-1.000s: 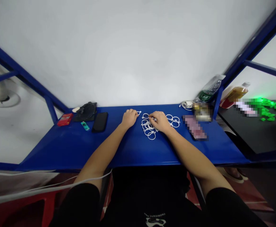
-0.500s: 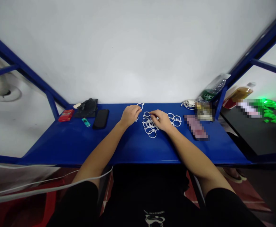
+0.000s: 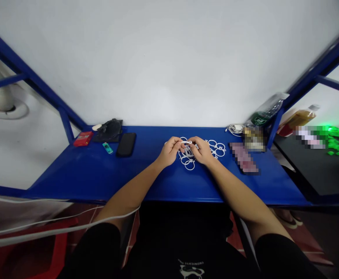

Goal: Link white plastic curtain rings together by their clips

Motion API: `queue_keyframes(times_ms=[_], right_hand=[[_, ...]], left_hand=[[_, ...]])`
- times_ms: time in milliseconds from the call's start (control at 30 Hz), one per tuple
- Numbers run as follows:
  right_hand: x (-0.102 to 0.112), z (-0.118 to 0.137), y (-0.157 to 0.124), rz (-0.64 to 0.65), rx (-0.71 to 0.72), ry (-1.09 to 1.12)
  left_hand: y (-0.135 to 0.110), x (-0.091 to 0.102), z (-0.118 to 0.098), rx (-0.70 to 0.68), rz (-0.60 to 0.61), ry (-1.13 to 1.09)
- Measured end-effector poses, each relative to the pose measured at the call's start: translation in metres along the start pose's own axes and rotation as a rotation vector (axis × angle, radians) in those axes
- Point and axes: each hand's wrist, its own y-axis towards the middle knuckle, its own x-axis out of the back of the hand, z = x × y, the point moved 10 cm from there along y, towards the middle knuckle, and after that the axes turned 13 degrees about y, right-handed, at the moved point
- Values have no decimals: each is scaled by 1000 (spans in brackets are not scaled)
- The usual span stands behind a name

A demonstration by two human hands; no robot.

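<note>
Over the middle of the blue desk, my left hand (image 3: 171, 151) pinches a thin white plastic ring (image 3: 186, 142), seen nearly edge-on. My right hand (image 3: 202, 150) is closed in at the ring's right end, thumb and fingers on it. Under and between both hands lies a loose pile of similar white rings (image 3: 189, 165), each with a small nub. Several more rings (image 3: 220, 149) spread out to the right of my right hand. My fingers hide part of the pile.
On the blue desk (image 3: 85, 174), a black phone (image 3: 126, 144), a teal packet (image 3: 108, 148), a red box (image 3: 83, 138) and a black bag (image 3: 109, 131) lie left. A coiled white cable (image 3: 235, 130), a blurred phone-shaped item (image 3: 244, 158) and a bottle (image 3: 267, 110) are right.
My left hand has moved right and slightly nearer, bringing a white ring over to my right hand. The two hands now meet above the pile. The view has shifted slightly.
</note>
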Motion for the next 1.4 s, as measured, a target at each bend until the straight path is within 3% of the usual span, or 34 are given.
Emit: queue_keyframes(times_ms=[133, 300, 400, 567, 667, 767, 900, 1000, 1167, 1267, 1400], right_hand=[[-3, -6, -1, 14, -23, 43], [-2, -31, -2, -43, -200, 241], [5, -30, -1, -74, -163, 155], [15, -15, 3, -82, -27, -87], [21, -18, 3, -117, -51, -138], [25, -27, 3, -142, -79, -171], [19, -33, 2, -107, -74, -169], [12, -28, 2, -61, -45, -152], [-1, -22, 1, 22, -77, -115], [-4, -27, -1, 26, -147, -3], [-9, -39, -3, 7, -240, 225]], left_hand=[[-3, -1, -4, -84, 37, 245], [-9, -6, -23, -282, 38, 499], [-5, -2, -23, -305, 36, 586], [10, 25, 15, -108, 17, 789], [14, 30, 53, 65, 149, 897], [15, 28, 69, 90, 231, 932], [15, 29, 71, 60, 200, 939], [16, 33, 57, -17, 92, 842], [3, 43, -11, -326, -255, 708], [-8, 34, -35, -395, -298, 670], [-14, 11, -35, -442, -198, 658]])
